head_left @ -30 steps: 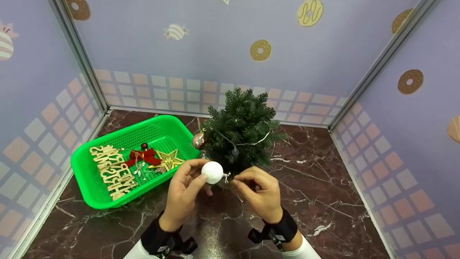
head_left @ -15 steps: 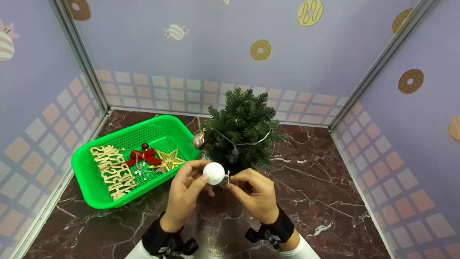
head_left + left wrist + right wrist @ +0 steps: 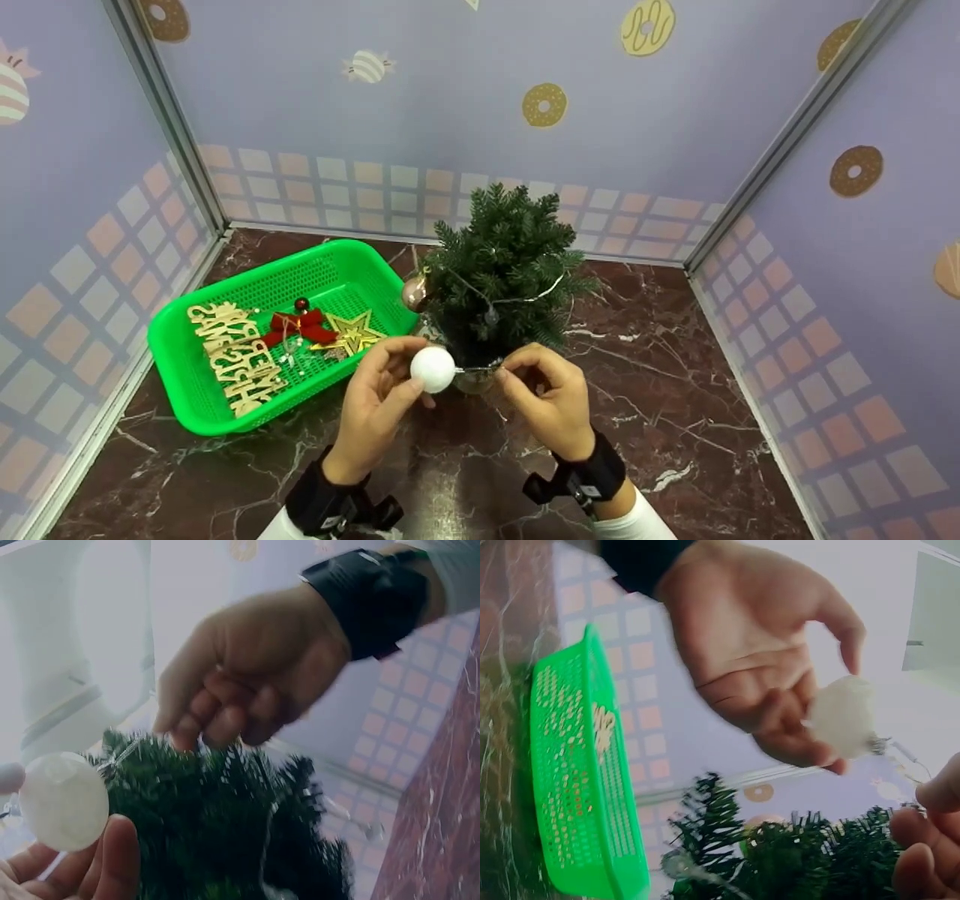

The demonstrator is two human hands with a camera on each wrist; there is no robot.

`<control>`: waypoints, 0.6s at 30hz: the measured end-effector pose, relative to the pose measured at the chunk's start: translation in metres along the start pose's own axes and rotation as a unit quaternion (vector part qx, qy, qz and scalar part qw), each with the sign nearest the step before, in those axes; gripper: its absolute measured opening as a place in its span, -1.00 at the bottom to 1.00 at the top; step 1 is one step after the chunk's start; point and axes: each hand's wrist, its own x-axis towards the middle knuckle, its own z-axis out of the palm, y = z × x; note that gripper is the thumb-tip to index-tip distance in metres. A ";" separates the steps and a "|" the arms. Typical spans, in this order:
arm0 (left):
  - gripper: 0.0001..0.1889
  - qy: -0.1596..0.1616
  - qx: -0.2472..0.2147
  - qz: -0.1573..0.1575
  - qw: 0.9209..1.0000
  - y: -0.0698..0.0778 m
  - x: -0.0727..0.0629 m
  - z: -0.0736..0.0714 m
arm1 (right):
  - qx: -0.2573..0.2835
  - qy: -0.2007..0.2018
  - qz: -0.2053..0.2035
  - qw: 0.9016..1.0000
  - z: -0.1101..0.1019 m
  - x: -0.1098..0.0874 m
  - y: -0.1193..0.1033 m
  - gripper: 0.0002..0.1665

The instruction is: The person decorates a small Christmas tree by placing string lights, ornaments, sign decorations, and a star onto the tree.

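Observation:
A white ball ornament [image 3: 433, 369] is held between the thumb and fingers of my left hand [image 3: 379, 401]. From its silver cap [image 3: 879, 745] a thin silvery cord [image 3: 478, 368] runs taut to the right. My right hand [image 3: 551, 397] pinches the cord's far end between thumb and forefinger. Both hands are in the air in front of a small green Christmas tree [image 3: 510, 262]. On the tree's left side hangs a rose-gold ball [image 3: 415, 294], and a string of lights [image 3: 536, 295] winds around its branches.
A green plastic basket [image 3: 180, 375] stands left of the tree. Inside lie gold lettering [image 3: 234, 360], a red bow [image 3: 300, 327], a gold star [image 3: 352, 334] and a small dark red ball [image 3: 301, 304]. Patterned panels enclose the marbled tabletop [image 3: 675, 420] on three sides.
My hands have drawn apart: the left moved slightly left with the white ball, the right moved to the right. The cord between them is now stretched out straight.

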 end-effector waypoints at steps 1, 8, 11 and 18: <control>-0.52 -0.006 0.011 0.004 1.000 -0.001 -0.002 -0.002 | 0.008 -0.003 0.015 1.000 -0.002 0.000 -0.001 -0.95; -0.52 -0.071 0.042 -0.033 0.996 -0.005 -0.012 -0.006 | 0.019 -0.025 0.033 0.999 -0.005 0.008 0.000 -0.80; -0.64 -0.101 0.035 -0.088 0.990 -0.005 -0.013 -0.005 | 0.003 -0.029 0.005 1.000 -0.004 0.012 0.003 -0.73; -0.67 -0.157 0.078 -0.169 0.970 -0.005 -0.015 -0.006 | 0.002 -0.056 -0.020 0.998 -0.002 0.019 0.006 -0.72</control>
